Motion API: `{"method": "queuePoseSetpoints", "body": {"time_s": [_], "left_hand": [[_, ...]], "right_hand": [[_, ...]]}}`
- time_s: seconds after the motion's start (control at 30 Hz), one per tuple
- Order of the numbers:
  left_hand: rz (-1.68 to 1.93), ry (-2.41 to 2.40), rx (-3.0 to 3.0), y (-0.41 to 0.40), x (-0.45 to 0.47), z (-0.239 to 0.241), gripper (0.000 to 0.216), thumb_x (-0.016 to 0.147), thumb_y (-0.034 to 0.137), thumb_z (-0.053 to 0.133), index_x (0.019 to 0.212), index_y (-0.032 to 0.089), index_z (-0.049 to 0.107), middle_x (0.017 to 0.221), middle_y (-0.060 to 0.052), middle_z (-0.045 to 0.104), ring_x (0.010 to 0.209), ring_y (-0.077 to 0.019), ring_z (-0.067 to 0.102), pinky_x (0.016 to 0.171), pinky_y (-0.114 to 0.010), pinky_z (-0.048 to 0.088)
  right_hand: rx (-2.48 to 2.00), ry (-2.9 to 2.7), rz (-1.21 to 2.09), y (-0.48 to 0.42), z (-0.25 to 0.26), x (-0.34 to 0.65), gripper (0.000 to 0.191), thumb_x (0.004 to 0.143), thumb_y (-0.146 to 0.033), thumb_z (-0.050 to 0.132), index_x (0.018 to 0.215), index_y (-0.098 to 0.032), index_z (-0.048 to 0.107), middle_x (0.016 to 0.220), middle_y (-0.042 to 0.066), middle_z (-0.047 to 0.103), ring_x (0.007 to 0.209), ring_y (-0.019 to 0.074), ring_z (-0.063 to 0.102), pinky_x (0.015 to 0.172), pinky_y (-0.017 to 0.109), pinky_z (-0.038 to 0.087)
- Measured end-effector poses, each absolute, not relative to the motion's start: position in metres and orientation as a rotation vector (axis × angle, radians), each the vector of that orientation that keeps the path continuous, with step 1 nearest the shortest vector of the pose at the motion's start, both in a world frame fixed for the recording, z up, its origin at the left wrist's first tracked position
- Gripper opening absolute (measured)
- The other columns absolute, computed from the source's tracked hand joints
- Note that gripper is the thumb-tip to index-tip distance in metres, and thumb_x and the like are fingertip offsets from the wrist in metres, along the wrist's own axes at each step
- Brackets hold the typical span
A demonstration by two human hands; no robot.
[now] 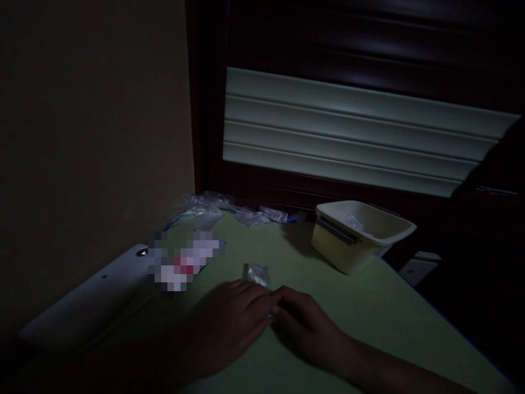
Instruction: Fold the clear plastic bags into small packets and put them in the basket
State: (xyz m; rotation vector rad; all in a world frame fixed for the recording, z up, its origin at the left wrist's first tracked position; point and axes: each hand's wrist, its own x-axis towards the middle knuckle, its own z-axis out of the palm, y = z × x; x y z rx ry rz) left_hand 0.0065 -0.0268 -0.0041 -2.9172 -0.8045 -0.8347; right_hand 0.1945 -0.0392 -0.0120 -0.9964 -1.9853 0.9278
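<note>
Grip pinched on one clear packet (258, 273), left hand (229, 323) meeting right hand (307, 324), one cream tub (342, 256)

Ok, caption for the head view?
Dim room: left hand and right hand meet on a green table, near a clear packet and cream tub.

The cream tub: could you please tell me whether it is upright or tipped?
Upright: the cream tub stands on its base, open rim facing up.

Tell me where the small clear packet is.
In the head view, the small clear packet lies on the green table just beyond the left hand, with the cream tub farther back to its right.
</note>
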Motion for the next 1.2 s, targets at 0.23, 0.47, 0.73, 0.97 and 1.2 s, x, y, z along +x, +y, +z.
{"method": "queuePoseSetpoints", "body": {"time_s": [0.23,0.47,0.73,0.97,1.2], "left_hand": [[-0.993,-0.970,-2.904,-0.012,0.000,-0.010,0.016,0.092,0.008,0.045,0.094,0.017,0.058,0.087,-0.003,0.061,0.080,-0.0164,0.059,0.071,-0.026,0.046],[-1.195,-1.190,-2.948,-0.010,0.001,0.000,0.014,0.088,0.011,0.045,0.085,0.016,0.057,0.083,-0.002,0.062,0.079,-0.0150,0.059,0.073,-0.026,0.046],[-1.587,-1.150,-2.838,-0.011,0.002,0.000,0.011,0.086,0.020,0.046,0.077,0.018,0.052,0.097,-0.007,0.066,0.096,-0.0184,0.062,0.084,-0.031,0.048],[-1.386,-1.501,-2.903,-0.022,0.003,0.000,0.007,0.080,0.023,0.050,0.083,0.019,0.056,0.076,-0.001,0.065,0.069,-0.0162,0.062,0.065,-0.026,0.047],[-1.275,-1.379,-3.065,-0.019,0.008,0.005,0.017,0.080,0.026,0.046,0.067,0.017,0.053,0.070,-0.001,0.055,0.065,-0.0142,0.053,0.062,-0.024,0.041]], "right_hand": [[-0.933,-1.579,1.117,-0.030,-0.015,0.199,0.034,0.084,-0.052,0.057,0.075,-0.021,0.050,0.068,-0.003,0.047,0.063,0.0136,0.045,0.060,0.026,0.039],[-0.894,-1.341,1.223,-0.030,-0.013,0.196,0.038,0.078,-0.058,0.062,0.074,-0.023,0.049,0.065,-0.003,0.052,0.061,0.0144,0.049,0.059,0.027,0.039],[-0.921,-1.242,1.142,-0.031,-0.012,0.198,0.037,0.079,-0.058,0.061,0.074,-0.023,0.050,0.065,-0.002,0.057,0.063,0.0159,0.051,0.062,0.028,0.041],[-0.968,-1.220,1.020,-0.038,-0.008,0.200,0.037,0.080,-0.061,0.059,0.080,-0.024,0.055,0.111,0.005,0.062,0.088,0.0187,0.054,0.080,0.033,0.042],[-0.919,-1.148,0.995,-0.037,-0.009,0.201,0.037,0.080,-0.059,0.061,0.075,-0.024,0.050,0.082,0.000,0.060,0.080,0.0181,0.053,0.077,0.032,0.043]]}}
